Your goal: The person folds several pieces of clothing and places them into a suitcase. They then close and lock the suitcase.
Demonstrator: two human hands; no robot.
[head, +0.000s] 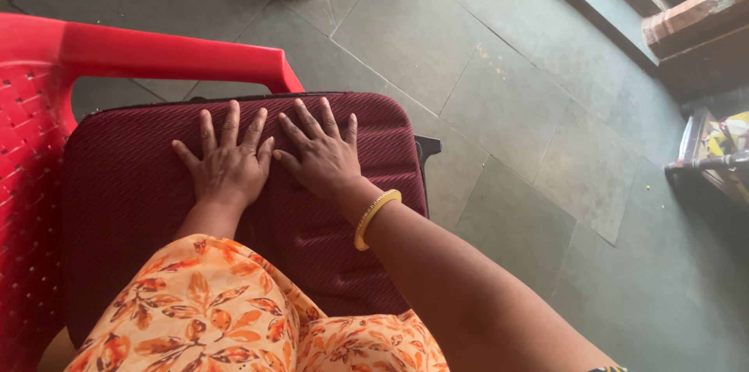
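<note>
The dark red ribbed fabric suitcase lies flat on the seat of the red plastic armchair, its far edge near the armrest. The left hand and the right hand rest side by side on its top near this far edge, fingers spread and palms down, probably to steady it. A yellow bangle sits on the right wrist, above the grey stone floor.

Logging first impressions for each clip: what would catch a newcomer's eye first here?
Two bare hands, the left hand and the right hand, lie flat side by side, fingers spread, on a maroon ribbed suitcase at centre. The suitcase rests on a bright red plastic chair at left. A yellow bangle circles the right wrist, above a grey stone floor.
</note>
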